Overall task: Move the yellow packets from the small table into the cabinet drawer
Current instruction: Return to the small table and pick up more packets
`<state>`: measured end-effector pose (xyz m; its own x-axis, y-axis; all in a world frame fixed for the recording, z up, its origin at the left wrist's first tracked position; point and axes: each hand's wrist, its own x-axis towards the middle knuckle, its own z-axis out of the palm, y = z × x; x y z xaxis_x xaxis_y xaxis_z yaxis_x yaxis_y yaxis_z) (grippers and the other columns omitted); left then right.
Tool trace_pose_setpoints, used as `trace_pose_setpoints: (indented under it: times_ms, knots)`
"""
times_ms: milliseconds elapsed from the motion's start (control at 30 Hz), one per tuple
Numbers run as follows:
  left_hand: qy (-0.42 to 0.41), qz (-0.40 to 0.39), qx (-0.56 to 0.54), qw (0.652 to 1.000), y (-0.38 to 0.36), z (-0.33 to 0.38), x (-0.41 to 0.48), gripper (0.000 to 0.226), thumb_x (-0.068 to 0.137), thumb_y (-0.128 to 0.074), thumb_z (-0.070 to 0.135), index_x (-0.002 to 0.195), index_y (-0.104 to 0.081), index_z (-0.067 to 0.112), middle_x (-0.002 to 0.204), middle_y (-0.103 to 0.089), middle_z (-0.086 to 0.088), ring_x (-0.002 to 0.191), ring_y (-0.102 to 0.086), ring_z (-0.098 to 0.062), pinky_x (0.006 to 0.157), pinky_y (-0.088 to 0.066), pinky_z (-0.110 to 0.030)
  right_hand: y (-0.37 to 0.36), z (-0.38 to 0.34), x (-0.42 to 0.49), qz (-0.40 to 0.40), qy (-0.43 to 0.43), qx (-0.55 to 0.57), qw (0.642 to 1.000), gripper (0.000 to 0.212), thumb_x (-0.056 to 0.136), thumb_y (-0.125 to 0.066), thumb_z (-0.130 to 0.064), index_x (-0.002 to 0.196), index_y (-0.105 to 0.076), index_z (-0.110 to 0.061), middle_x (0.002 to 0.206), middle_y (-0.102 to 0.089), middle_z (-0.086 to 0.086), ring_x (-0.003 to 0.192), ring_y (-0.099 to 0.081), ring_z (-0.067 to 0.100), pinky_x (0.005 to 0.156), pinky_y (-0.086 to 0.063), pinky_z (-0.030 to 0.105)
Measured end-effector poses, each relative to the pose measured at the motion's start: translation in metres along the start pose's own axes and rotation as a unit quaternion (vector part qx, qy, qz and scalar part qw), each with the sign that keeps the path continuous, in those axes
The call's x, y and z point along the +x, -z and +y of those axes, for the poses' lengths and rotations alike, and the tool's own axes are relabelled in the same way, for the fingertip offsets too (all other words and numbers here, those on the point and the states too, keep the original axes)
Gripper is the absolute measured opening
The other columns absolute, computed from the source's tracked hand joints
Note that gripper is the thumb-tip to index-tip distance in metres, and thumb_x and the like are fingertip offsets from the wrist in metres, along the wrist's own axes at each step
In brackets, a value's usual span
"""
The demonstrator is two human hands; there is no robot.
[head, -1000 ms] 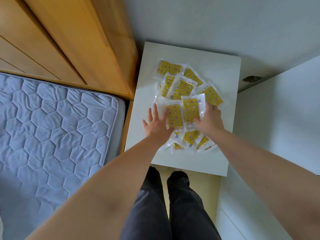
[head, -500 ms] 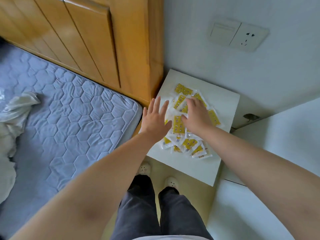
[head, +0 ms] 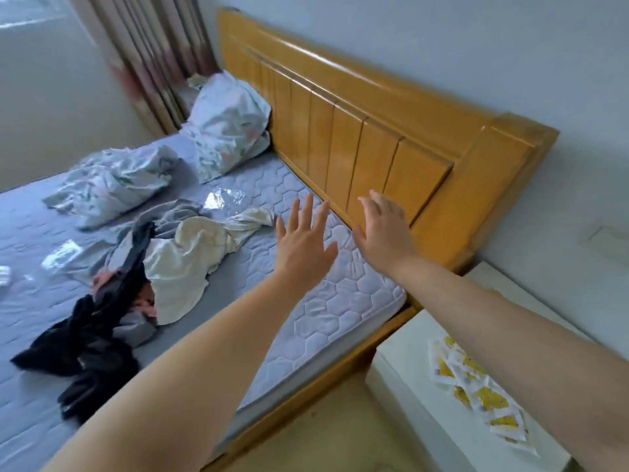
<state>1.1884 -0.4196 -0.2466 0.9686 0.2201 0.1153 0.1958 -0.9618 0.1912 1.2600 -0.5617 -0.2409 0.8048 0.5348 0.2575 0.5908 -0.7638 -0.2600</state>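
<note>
head view: my left hand (head: 303,240) and right hand (head: 384,233) both hover spread wide and empty above the mattress (head: 343,301) corner, by the headboard (head: 374,158). the yellow packets (head: 483,400) lie in a loose heap on the white desk (head: 408,369), at four o'clock from the hands, beside my right forearm. i judge the right hand nearer. no cabinet drawer shows.

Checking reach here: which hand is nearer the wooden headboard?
Right. The right hand is open in front of the headboard, by its lower edge; the left hand hovers farther out over the mattress.
</note>
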Motion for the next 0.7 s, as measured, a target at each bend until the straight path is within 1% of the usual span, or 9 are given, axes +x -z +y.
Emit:
trace_pose_setpoints:
  times_ms: [67, 167, 267, 333, 400, 467, 500, 600, 700]
  knots:
    - [0.031, 0.027, 0.012, 0.999, 0.032, -0.045, -0.011, 0.074, 0.096, -0.043, 0.044, 0.153, 0.0, 0.026, 0.161, 0.011, -0.001, 0.147, 0.013, -0.025, 0.118, 0.001, -0.051, 0.003, -0.054, 0.019, 0.027, 0.041, -0.001, 0.999, 0.052, 0.098, -0.042, -0.029, 0.143, -0.033, -0.004, 0.151, -0.026, 0.017, 0.14, -0.023, 0.031, 0.113, -0.019, 0.043]
    - [0.08, 0.063, 0.014, 0.995, 0.078, -0.11, -0.03, 0.071, 0.096, -0.04, 0.044, 0.153, 0.0, 0.028, 0.16, 0.014, -0.001, 0.147, 0.015, -0.024, 0.118, 0.003, -0.05, 0.004, -0.137, 0.043, 0.068, 0.09, -0.002, 0.994, 0.05, 0.094, -0.044, -0.027, 0.137, -0.04, -0.002, 0.147, -0.033, 0.019, 0.135, -0.031, 0.034, 0.109, -0.025, 0.046]
    - [0.108, 0.105, 0.028, 0.988, 0.12, -0.17, -0.046, 0.071, 0.097, -0.04, 0.044, 0.153, 0.001, 0.028, 0.16, 0.017, 0.001, 0.146, 0.018, -0.022, 0.117, 0.004, -0.05, 0.003, -0.213, 0.068, 0.099, 0.143, -0.008, 0.985, 0.053, 0.088, -0.039, -0.029, 0.133, -0.045, -0.001, 0.142, -0.041, 0.021, 0.133, -0.037, 0.035, 0.106, -0.029, 0.049]
    - [0.131, 0.134, 0.033, 0.982, 0.146, -0.208, -0.056, 0.071, 0.097, -0.04, 0.044, 0.153, 0.001, 0.029, 0.16, 0.017, 0.002, 0.146, 0.018, -0.021, 0.116, 0.006, -0.05, 0.002, -0.259, 0.086, 0.111, 0.17, -0.008, 0.979, 0.054, 0.086, -0.037, -0.03, 0.13, -0.047, 0.0, 0.137, -0.045, 0.021, 0.128, -0.042, 0.037, 0.103, -0.034, 0.052]
    - [0.153, 0.154, 0.046, 0.975, 0.168, -0.241, -0.066, 0.071, 0.097, -0.041, 0.044, 0.153, 0.001, 0.029, 0.16, 0.016, 0.001, 0.146, 0.018, -0.022, 0.116, 0.007, -0.05, 0.001, -0.301, 0.102, 0.129, 0.2, 0.0, 0.971, 0.051, 0.085, -0.046, -0.028, 0.128, -0.048, -0.001, 0.135, -0.047, 0.021, 0.125, -0.045, 0.038, 0.101, -0.036, 0.054]
    - [0.174, 0.166, 0.067, 0.968, 0.187, -0.272, -0.074, 0.072, 0.097, -0.041, 0.044, 0.153, 0.003, 0.029, 0.16, 0.016, 0.001, 0.146, 0.017, -0.024, 0.117, 0.005, -0.051, -0.001, -0.338, 0.117, 0.156, 0.228, 0.007, 0.961, 0.049, 0.083, -0.059, -0.024, 0.125, -0.051, -0.002, 0.134, -0.049, 0.022, 0.123, -0.047, 0.038, 0.1, -0.038, 0.055]
    - [0.185, 0.174, 0.082, 0.964, 0.194, -0.286, -0.077, 0.073, 0.097, -0.04, 0.045, 0.152, 0.004, 0.029, 0.16, 0.016, 0.0, 0.146, 0.017, -0.024, 0.117, 0.004, -0.052, -0.003, -0.356, 0.123, 0.166, 0.243, 0.013, 0.956, 0.048, 0.082, -0.061, -0.022, 0.124, -0.051, -0.002, 0.134, -0.049, 0.021, 0.123, -0.047, 0.038, 0.1, -0.038, 0.056]
    - [0.23, 0.191, 0.118, 0.947, 0.216, -0.328, -0.091, 0.072, 0.097, -0.037, 0.048, 0.152, 0.004, 0.029, 0.16, 0.016, -0.001, 0.147, 0.015, -0.024, 0.116, 0.004, -0.051, -0.013, -0.411, 0.142, 0.167, 0.29, 0.033, 0.942, 0.048, 0.081, -0.062, -0.022, 0.124, -0.051, -0.003, 0.133, -0.049, 0.021, 0.124, -0.047, 0.038, 0.101, -0.038, 0.057]
    - [0.273, 0.197, 0.142, 0.931, 0.233, -0.37, -0.113, 0.073, 0.097, -0.037, 0.049, 0.152, 0.006, 0.028, 0.16, 0.016, -0.001, 0.147, 0.013, -0.025, 0.116, 0.003, -0.051, -0.027, -0.465, 0.154, 0.153, 0.327, 0.047, 0.931, 0.05, 0.078, -0.065, -0.021, 0.123, -0.052, -0.003, 0.132, -0.051, 0.022, 0.121, -0.049, 0.039, 0.099, -0.04, 0.057]
